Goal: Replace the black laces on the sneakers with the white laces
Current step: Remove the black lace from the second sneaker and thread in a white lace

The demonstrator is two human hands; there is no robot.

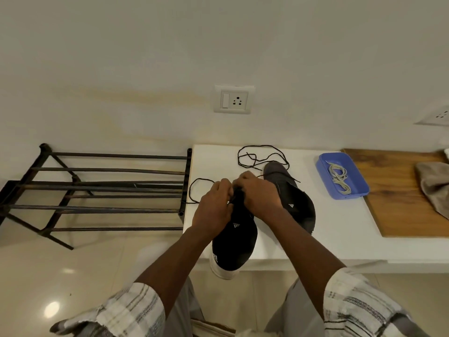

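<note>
From the head view, two shoes sit on the tabletop (340, 229). The near shoe (234, 239) points away from the person, with its heel over the front edge, and the far shoe (291, 198) lies beside it. The fingers of the left hand (213, 205) and the right hand (258, 194) pinch the near shoe's black lace (194, 190). A loose black lace (264, 145) lies by the back edge. The white laces (339, 177) are bunched in one blue tray (323, 166), nearer the right hand.

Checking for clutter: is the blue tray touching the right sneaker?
Apart: the head view shows bare white table between the blue tray and the right sneaker.
</note>
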